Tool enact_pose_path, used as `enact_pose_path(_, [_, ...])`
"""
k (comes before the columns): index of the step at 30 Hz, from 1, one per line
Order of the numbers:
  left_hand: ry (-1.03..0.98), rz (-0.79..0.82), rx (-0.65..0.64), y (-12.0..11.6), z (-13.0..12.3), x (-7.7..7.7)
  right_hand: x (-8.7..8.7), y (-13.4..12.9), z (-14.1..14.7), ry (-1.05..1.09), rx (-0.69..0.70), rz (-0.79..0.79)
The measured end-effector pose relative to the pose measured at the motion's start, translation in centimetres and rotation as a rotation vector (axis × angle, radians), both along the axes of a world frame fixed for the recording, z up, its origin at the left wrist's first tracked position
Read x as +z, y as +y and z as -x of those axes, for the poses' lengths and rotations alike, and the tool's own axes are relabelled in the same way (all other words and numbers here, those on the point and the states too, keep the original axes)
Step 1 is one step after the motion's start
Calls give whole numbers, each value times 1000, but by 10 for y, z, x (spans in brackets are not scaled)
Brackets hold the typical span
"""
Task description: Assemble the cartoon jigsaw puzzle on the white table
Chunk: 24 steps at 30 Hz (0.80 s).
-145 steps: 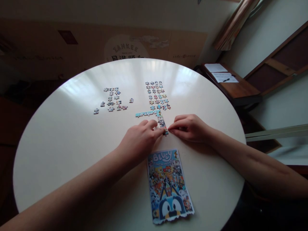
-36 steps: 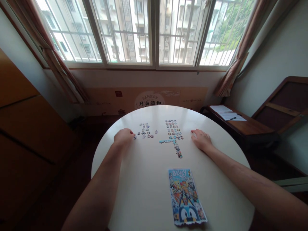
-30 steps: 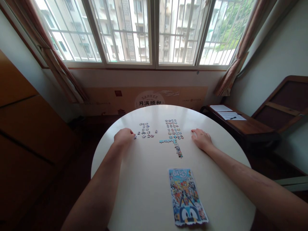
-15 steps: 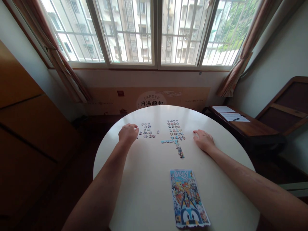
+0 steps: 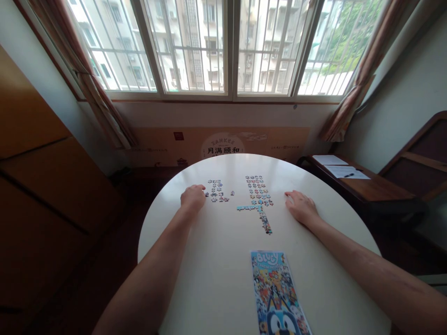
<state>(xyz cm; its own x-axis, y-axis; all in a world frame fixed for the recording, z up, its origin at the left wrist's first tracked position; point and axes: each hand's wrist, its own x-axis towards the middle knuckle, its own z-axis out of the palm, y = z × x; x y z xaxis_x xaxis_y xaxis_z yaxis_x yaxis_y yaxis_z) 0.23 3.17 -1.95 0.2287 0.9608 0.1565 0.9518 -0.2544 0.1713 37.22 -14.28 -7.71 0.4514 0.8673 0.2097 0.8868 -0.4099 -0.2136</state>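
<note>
Left hand (image 5: 193, 197), half-curled, hold unclear, apparently selecting puzzle pieces (image 5: 214, 200); right hand (image 5: 301, 206) loosely open, seemingly empty. Fingertip pinch likely required.

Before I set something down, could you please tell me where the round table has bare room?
One bare patch lies between the left forearm and the printed sheet; another, between that sheet and the right forearm. Farther back it is crowded: the left loose pieces, and the right loose pieces close behind the joined pieces.

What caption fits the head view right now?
Left hand beside loose puzzle pieces, right hand across the white table, a joined puzzle corner between them.
</note>
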Motion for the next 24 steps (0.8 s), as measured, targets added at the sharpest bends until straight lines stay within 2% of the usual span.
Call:
enact_pose_path(11, [-12,15,2,6,4,-4,-1,-1,2,-33,8,12])
enact_pose_path(18, [-5,-68,-80,-2,-7,-9,-1,-1,8,-68,-8,28])
enact_pose_path(24, [53,-54,-122,-2,-15,-14,-1,0,9,-58,-20,46])
